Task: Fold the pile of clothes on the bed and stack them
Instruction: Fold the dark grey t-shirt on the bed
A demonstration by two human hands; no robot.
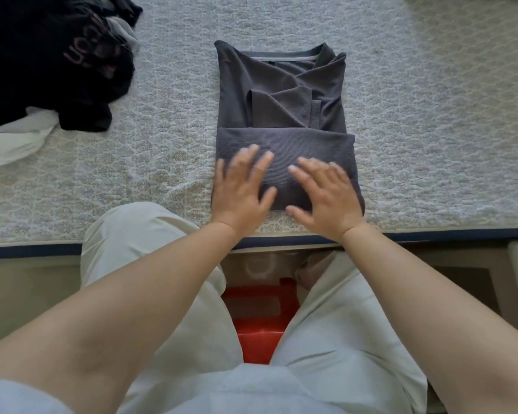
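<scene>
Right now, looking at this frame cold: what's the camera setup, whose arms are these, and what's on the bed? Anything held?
There is no machine here. One wide-angle camera sits on a person's head and looks forward and down, so the two bare arms coming in from the bottom are the wearer's own. The person's knees in pale trousers and a red stool show below.

The surface is a bed with a patterned quilt. In the middle lies a dark grey shirt, partly folded, its near end turned up over itself. The left hand and right hand are spread over that fold with straight fingers; nothing is gripped. At far left is an unfolded pile of clothes, mostly black with some white.
</scene>
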